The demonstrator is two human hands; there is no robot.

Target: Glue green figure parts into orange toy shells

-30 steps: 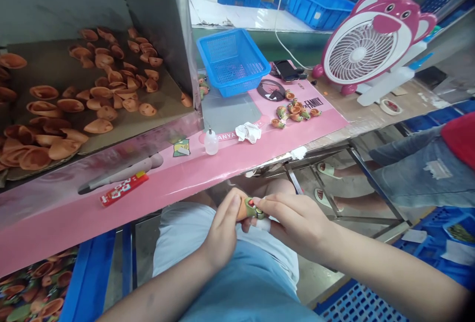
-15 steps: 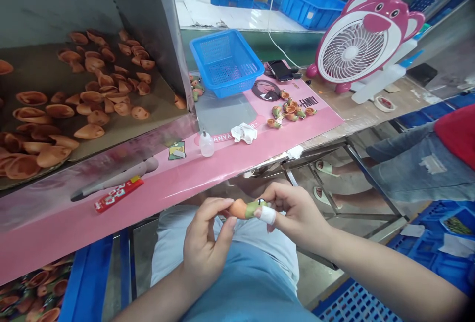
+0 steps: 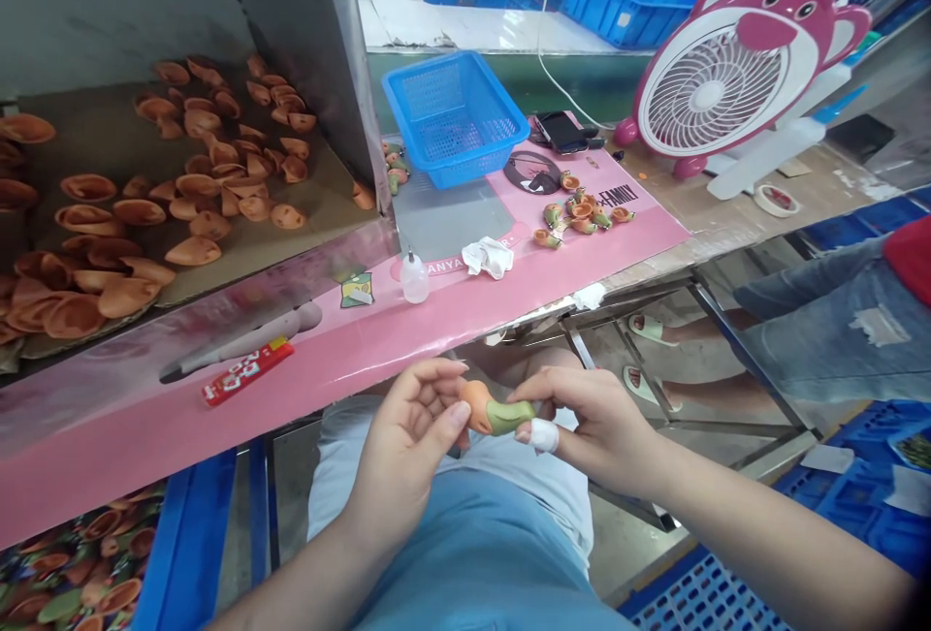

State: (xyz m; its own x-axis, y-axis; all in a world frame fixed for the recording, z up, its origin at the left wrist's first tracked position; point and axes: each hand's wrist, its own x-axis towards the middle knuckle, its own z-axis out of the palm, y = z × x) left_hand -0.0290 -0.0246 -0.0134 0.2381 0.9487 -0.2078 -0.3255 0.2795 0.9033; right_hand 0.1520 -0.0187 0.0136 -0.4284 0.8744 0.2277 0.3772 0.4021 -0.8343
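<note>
A small orange and green clay piece (image 3: 489, 410) is held between both hands above my lap. My left hand (image 3: 411, 437) pinches its orange end with thumb and fingers. The green end sits between the fingertips of my right hand (image 3: 593, 427), whose thumb wears a white wrap. On the pink mat beyond are similar orange and green pieces (image 3: 582, 211), a crumpled white tissue (image 3: 488, 258) and a small clear bottle (image 3: 414, 279).
Many orange clay pieces (image 3: 196, 185) lie in a box at the left. A blue basket (image 3: 457, 122), a phone (image 3: 560, 133) and a pink fan (image 3: 727, 78) stand farther back. A red packet (image 3: 247, 372) lies front left. Someone in jeans (image 3: 821, 331) is at the right.
The clay piece has turned in my fingers, so its green end shows a different side. The view has shifted slightly, moving the table items to the right.
</note>
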